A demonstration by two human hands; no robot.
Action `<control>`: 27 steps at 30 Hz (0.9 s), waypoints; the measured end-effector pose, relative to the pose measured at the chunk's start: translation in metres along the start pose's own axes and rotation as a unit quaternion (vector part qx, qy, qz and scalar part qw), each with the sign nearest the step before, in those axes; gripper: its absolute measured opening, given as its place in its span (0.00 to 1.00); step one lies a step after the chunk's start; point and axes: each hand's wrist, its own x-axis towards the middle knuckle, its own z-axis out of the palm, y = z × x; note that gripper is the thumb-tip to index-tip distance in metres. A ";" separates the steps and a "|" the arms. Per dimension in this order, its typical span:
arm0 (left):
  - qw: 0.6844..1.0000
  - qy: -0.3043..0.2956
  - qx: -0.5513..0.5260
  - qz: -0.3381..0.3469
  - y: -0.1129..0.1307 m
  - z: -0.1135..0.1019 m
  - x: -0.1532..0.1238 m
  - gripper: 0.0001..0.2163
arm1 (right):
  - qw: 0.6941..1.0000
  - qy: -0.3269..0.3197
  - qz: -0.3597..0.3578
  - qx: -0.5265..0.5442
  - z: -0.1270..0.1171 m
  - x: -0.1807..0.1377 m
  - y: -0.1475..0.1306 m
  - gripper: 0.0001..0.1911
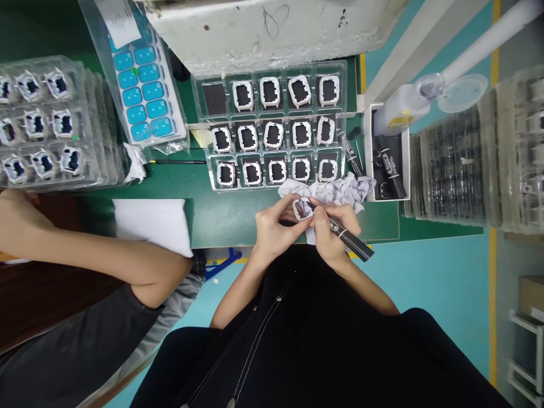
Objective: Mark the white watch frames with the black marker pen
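At the far left of the green bench point(221, 218), a stack of clear trays point(46, 122) holds small white frames with dark middles. Another person's arm point(97, 255) lies in front of that stack, with the elbow near a white pad point(155, 225). Behind the pad, a clear pack of blue squares point(142, 90) leans up against a big grey box point(276, 28).

In the middle sits a clear tray of white frames point(276, 133), in three rows. One pocket at its top left is just dark.

Just in front of that tray, your left hand point(272, 229) pinches one small white frame point(302, 208) with its fingers closed on it. Your right hand point(329, 229) is right beside it, wrapped tight around a black pen point(351, 241). The pen's tip touches the frame. A crumpled grey cloth point(340, 190) lies just behind your hands, touching the tray's front edge.

To the right, a white box point(389, 153) holds more black pens. Further right stand tall stacks of clear trays point(476, 164).
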 end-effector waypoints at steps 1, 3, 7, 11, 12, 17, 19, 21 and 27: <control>1.000 0.002 0.002 -0.004 0.000 0.000 0.000 0.23 | 1.000 0.001 0.005 0.014 0.000 -0.001 0.002 0.07; 1.000 0.005 0.006 -0.008 0.001 -0.001 0.001 0.23 | 0.999 0.001 0.013 0.033 0.001 -0.003 0.005 0.07; 1.000 0.001 0.011 -0.024 0.002 -0.002 0.003 0.23 | 0.999 0.002 0.022 0.047 0.000 -0.004 0.007 0.07; 0.999 -0.013 -0.012 -0.045 0.008 -0.004 0.002 0.25 | 0.997 0.021 0.007 0.073 -0.002 -0.005 0.004 0.07; 0.999 -0.020 -0.020 -0.045 0.010 -0.007 0.003 0.26 | 0.996 0.030 0.001 0.084 -0.002 -0.005 0.004 0.07; 0.998 0.011 0.046 0.051 0.022 -0.043 0.043 0.26 | 0.994 0.050 0.016 0.100 -0.005 -0.003 0.004 0.07; 0.981 0.062 0.134 0.127 0.026 -0.068 0.081 0.26 | 0.994 0.048 0.016 0.099 -0.005 -0.002 0.006 0.08; 0.948 0.102 0.238 0.185 0.028 -0.093 0.125 0.26 | 0.994 0.044 0.020 0.097 -0.005 -0.001 0.007 0.10; 0.896 0.081 0.419 0.123 0.016 -0.132 0.213 0.23 | 0.993 0.046 0.039 0.097 -0.006 0.000 0.009 0.13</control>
